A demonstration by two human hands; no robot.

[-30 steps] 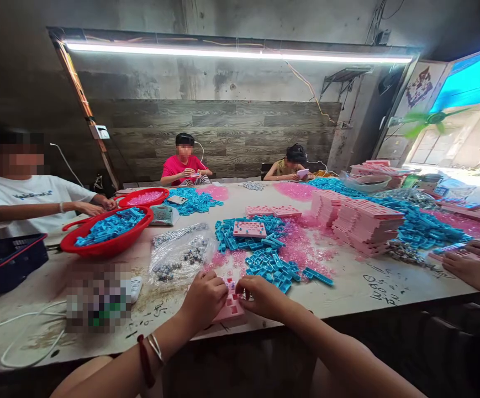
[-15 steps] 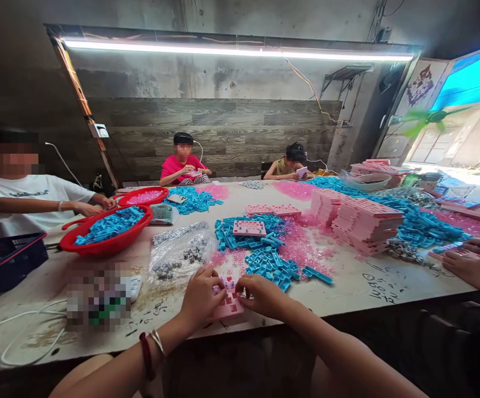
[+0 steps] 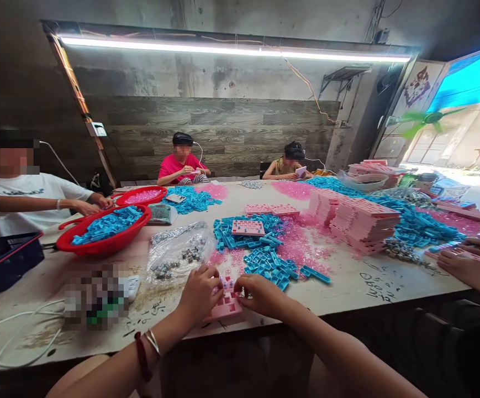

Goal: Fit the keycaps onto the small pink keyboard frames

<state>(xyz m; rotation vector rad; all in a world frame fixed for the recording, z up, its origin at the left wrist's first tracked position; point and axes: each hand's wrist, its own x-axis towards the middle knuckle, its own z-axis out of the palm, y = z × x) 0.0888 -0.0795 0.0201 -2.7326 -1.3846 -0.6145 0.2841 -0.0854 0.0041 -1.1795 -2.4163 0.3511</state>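
A pink plastic tray (image 3: 228, 310) with square pockets lies at the table's near edge between my hands. Small pale pieces sit in some pockets at its far end. My left hand (image 3: 200, 293) bends over the tray's left side, fingertips pinched together at the pockets. From the right, my right hand (image 3: 260, 296) reaches in with thumb and fingers curled into a pinch. Whatever either pinch holds is too small or hidden to make out. Just beyond the tray lie blue plastic pieces (image 3: 270, 265) and clear pink bits (image 3: 306, 249).
Stacked pink trays (image 3: 364, 226) stand right of centre. A plastic bag (image 3: 182, 251) of small metallic parts lies left of my hands, near a red basket (image 3: 103, 246) of blue pieces. Co-workers sit left and across; another person's hands (image 3: 467, 262) work at right.
The view has shifted slightly, moving the scene a little to the left. Both my hands stay pinched over the pink tray, with barely any visible movement.
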